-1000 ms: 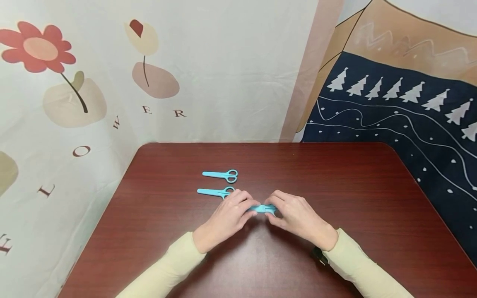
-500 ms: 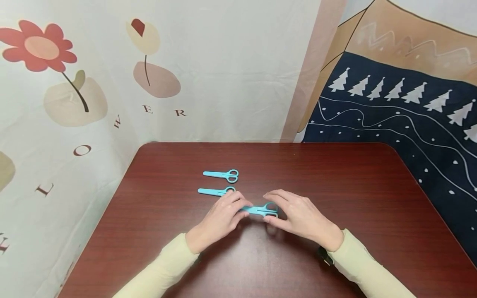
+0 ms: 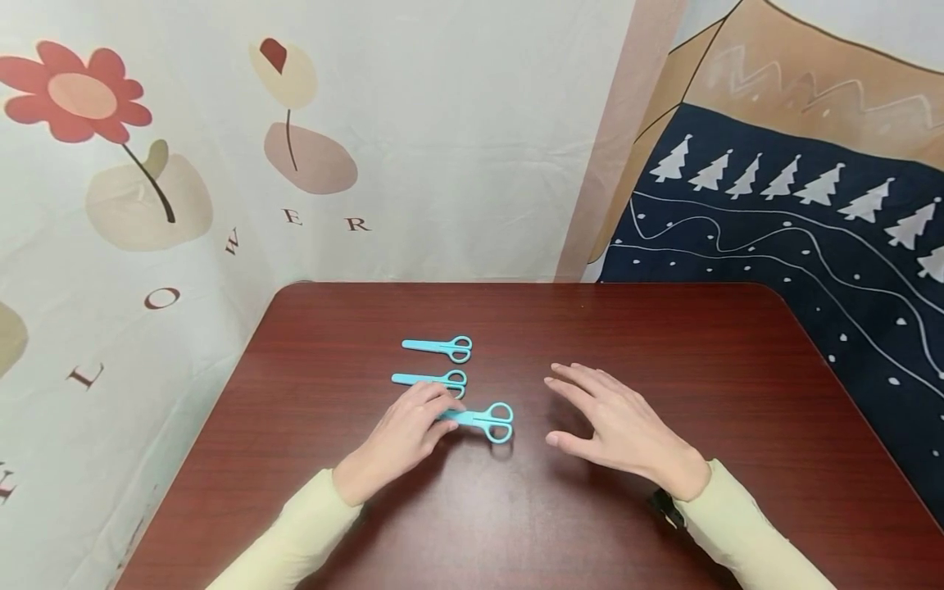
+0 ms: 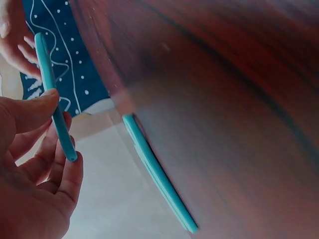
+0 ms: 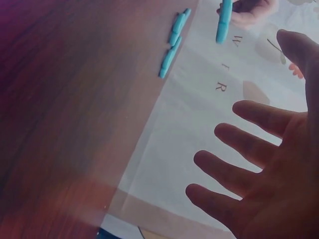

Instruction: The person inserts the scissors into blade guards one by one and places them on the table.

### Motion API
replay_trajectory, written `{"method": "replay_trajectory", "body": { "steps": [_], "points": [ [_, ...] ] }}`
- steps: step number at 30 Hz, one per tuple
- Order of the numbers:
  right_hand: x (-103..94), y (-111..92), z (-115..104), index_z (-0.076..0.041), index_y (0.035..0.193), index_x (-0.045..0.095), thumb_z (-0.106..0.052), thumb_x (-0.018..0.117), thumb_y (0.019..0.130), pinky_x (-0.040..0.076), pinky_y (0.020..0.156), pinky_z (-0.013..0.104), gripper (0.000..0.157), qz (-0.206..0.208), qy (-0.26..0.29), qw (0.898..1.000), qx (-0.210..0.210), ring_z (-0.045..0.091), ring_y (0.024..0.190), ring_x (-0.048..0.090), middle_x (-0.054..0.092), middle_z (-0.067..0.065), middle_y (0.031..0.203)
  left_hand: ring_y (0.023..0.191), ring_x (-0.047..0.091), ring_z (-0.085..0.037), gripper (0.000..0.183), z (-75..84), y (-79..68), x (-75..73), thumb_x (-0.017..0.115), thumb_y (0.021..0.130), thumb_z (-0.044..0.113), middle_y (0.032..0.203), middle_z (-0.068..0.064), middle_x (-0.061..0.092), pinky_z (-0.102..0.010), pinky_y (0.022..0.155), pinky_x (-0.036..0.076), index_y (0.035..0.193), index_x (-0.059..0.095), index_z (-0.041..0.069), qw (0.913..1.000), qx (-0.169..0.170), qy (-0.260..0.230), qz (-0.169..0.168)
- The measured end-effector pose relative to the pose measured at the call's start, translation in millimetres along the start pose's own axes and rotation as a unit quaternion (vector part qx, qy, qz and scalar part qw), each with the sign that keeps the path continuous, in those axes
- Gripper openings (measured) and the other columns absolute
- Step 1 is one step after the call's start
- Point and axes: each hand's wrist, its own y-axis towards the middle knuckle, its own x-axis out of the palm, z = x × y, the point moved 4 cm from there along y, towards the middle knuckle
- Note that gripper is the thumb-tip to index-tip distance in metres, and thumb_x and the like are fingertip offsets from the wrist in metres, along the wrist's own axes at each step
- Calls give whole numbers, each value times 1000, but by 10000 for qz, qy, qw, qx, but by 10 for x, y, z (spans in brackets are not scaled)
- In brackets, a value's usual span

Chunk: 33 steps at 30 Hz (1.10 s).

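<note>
My left hand [image 3: 398, 430] pinches a pair of light-blue scissors [image 3: 487, 420] by the blade end, thumb on one side and fingers on the other. Its two handle loops point right. In the left wrist view these scissors [image 4: 47, 69] appear edge-on, held above the table. My right hand [image 3: 615, 418] is off to the right with its fingers spread and nothing in them. Just beyond the left hand lies a second pair of blue scissors [image 3: 420, 379], partly covered by the fingers. A third matching pair of scissors [image 3: 435, 347] lies farther back, parallel to it.
The dark red-brown table [image 3: 664, 336] has rounded far corners. Behind it hangs a pale cloth [image 3: 457, 164] with flower prints and letters. A navy cloth [image 3: 737, 221] with white trees hangs at the right.
The right hand has let go of the handle loops, moved right and spread its fingers. My left hand has carried the scissors to the left, baring their handles.
</note>
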Motion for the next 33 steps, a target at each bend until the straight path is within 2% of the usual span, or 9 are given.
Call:
{"method": "replay_trajectory", "body": {
  "steps": [5, 10, 14, 27, 33],
  "points": [
    [-28, -45, 61, -16, 147, 58, -64, 68, 91, 40, 113, 54, 75, 2, -18, 9999, 111, 31, 142, 47, 49, 5, 156, 102, 62, -20, 25, -150, -113, -72, 90, 79, 5, 102, 4, 67, -38, 88, 54, 97, 75, 13, 9996, -256, 26, -150],
    [-61, -94, 118, -16, 147, 59, -64, 69, 90, 42, 111, 54, 75, 23, -86, 9996, 250, 31, 142, 47, 49, 4, 157, 90, 58, -17, 24, -298, -212, -139, 89, 79, 4, 98, 6, 65, -35, 78, 52, 95, 74, 14, 9976, -524, 236, -373],
    [-72, -127, 156, -15, 146, 59, -64, 69, 90, 42, 111, 54, 75, 9, -138, 9994, 312, 32, 142, 47, 49, 4, 157, 83, 55, -15, 26, -362, -255, -168, 90, 77, 2, 94, 6, 66, -33, 72, 50, 93, 75, 14, 9966, -611, 327, -455],
    [-84, -148, 192, -14, 148, 57, -62, 71, 89, 43, 110, 54, 78, 71, -113, 9993, 347, 31, 141, 48, 50, 5, 156, 81, 57, -15, 23, -441, -307, -118, 88, 80, 3, 92, 6, 65, -33, 71, 51, 95, 75, 14, 9888, -989, 318, -1070],
    [-79, -148, 217, -13, 148, 57, -62, 71, 90, 44, 109, 54, 78, 75, -98, 9992, 391, 31, 140, 49, 50, 5, 155, 83, 59, -15, 20, -469, -313, -88, 87, 82, 4, 91, 6, 64, -33, 72, 53, 95, 76, 15, 9866, -981, 277, -1275]
  ]
}}
